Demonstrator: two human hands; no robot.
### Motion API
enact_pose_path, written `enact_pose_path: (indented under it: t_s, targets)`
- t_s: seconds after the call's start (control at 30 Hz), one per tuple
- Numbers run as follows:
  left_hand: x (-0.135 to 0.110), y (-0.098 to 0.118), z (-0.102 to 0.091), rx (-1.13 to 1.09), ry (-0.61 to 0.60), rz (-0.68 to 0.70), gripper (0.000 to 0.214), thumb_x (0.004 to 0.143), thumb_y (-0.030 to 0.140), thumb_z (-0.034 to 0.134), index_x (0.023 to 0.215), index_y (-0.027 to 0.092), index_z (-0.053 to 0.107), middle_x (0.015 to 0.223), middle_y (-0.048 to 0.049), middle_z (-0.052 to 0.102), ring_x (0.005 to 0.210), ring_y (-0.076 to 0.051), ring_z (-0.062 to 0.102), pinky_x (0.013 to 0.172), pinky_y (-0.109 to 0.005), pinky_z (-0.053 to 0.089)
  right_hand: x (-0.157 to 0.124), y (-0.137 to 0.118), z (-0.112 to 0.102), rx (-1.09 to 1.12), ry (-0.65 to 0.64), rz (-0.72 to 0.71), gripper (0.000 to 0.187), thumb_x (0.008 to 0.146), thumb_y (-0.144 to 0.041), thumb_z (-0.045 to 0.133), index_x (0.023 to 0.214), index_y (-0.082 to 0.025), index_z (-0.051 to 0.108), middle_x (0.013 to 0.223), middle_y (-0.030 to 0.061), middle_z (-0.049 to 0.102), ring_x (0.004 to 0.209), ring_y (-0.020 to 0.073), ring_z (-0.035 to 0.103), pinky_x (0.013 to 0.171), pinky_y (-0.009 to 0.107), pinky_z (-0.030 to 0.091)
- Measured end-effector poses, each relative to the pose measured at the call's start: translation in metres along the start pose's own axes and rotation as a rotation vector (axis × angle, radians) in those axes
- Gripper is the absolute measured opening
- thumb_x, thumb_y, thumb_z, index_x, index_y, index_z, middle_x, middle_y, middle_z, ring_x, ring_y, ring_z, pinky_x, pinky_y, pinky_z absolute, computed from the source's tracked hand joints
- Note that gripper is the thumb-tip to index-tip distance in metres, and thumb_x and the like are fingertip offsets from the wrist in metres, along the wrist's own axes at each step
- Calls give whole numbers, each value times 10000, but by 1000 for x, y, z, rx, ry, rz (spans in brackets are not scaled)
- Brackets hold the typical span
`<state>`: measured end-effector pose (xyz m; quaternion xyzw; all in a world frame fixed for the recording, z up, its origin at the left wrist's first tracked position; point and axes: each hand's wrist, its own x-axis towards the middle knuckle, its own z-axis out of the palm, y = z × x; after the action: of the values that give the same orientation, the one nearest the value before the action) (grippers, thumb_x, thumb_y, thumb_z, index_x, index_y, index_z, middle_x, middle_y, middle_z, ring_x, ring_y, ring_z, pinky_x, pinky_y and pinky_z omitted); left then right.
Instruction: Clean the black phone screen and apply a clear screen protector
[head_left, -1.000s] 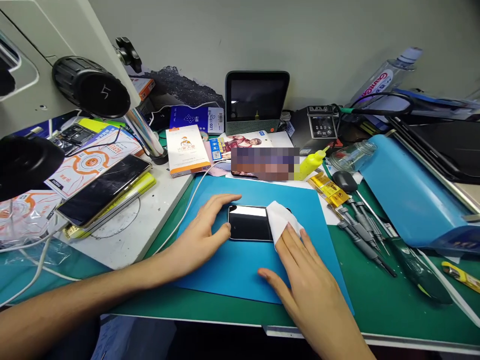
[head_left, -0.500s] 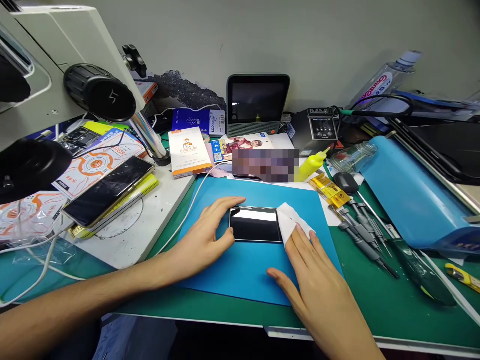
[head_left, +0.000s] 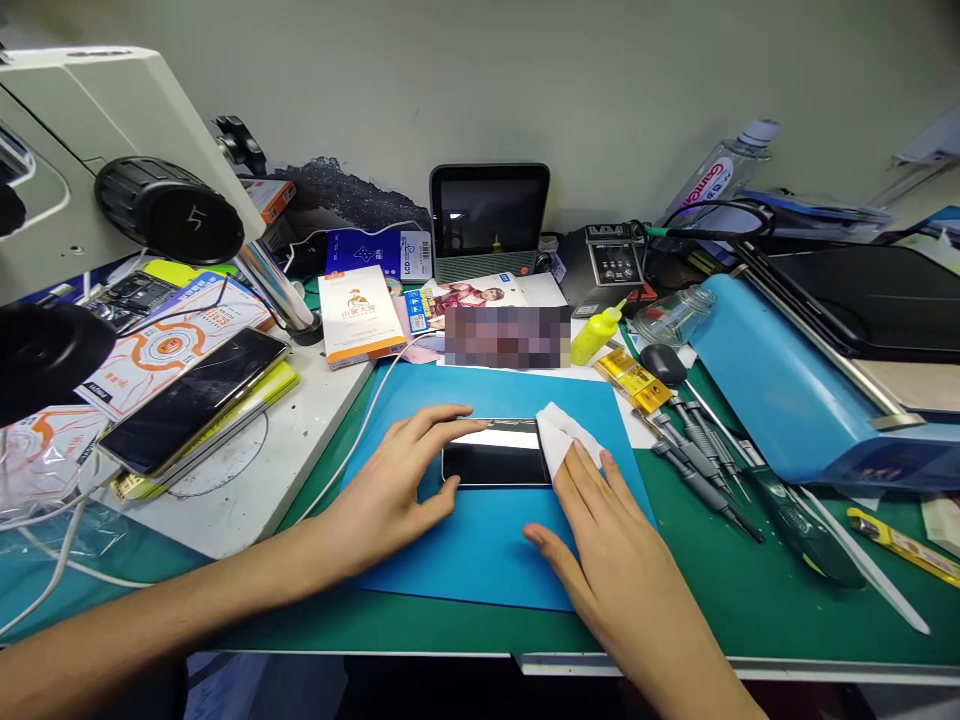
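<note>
A smartphone (head_left: 495,464) lies screen up on the blue mat (head_left: 465,550), its dark glass crossed by a bright reflection. My left hand (head_left: 405,470) braces the phone's left end, thumb at the lower corner and fingers along the upper edge, the index fingertip over the glass. Under the fingers of my right hand (head_left: 607,540) is a folded white wipe (head_left: 562,436), pressed on the phone's right end and hiding it. Those fingers are stretched out and hold the wipe down, while the thumb stands apart over the mat.
On the left, a microscope (head_left: 172,210) rises from a white base, where another phone (head_left: 195,400) lies. Behind the mat are an orange-white box (head_left: 360,312) and a yellow bottle (head_left: 598,332). Screwdrivers (head_left: 701,478) and a blue holder (head_left: 787,385) are on the right.
The camera view has shifted, moving the whole scene left. My left index finger now reaches farther over the phone's upper edge. My right hand stays on the wipe at the phone's right end.
</note>
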<state>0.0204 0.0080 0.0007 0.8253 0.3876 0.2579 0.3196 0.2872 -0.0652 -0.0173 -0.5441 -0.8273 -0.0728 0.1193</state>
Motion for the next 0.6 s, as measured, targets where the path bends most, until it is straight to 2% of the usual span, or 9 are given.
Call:
enact_pose_path:
  t_s: [0.17, 0.37, 0.47, 0.53, 0.6]
  targets:
    - [0, 0, 2, 124, -6, 62, 652, 974, 147, 563, 1560, 373, 389, 1607, -46, 466, 1451, -278, 487, 1201, -465, 423, 22, 6, 1, -3, 0, 6, 691, 1074, -565, 424, 1435, 3, 582, 1520, 270, 581, 1469, 395, 510, 1217, 588, 440]
    - [-2, -4, 4, 315, 14, 222, 636, 968, 94, 540, 1559, 301, 428, 1573, -92, 536, 1413, -299, 539, 1149, -483, 462, 5, 9, -10, 9, 130, -22, 366, 1079, -303, 529, 1323, -91, 700, 1369, 168, 726, 1282, 309, 693, 1151, 498, 536]
    - [-3, -5, -1, 394, 44, 356, 597, 1002, 89, 532, 1538, 347, 492, 1520, -75, 606, 1515, -309, 461, 1241, -530, 358, 7, 14, -15, 62, 202, -3, 266, 1058, -187, 560, 1238, -131, 748, 1251, 105, 792, 1165, 253, 755, 1064, 400, 588]
    - [-3, -5, -8, 455, 22, 443, 581, 1026, 96, 533, 1535, 375, 511, 1524, -57, 616, 1534, -299, 444, 1287, -527, 296, 13, 22, -17, 98, 240, 44, 243, 1056, -179, 562, 1177, -149, 771, 1156, 88, 823, 1043, 234, 791, 959, 358, 618]
    - [0, -4, -16, 539, -2, 513, 514, 1050, 100, 504, 1506, 332, 555, 1478, -65, 659, 1483, -292, 517, 1270, -511, 346, 19, 35, -20, 87, 271, 133, 253, 1066, -227, 552, 1143, -153, 781, 1092, 94, 833, 954, 243, 802, 878, 362, 626]
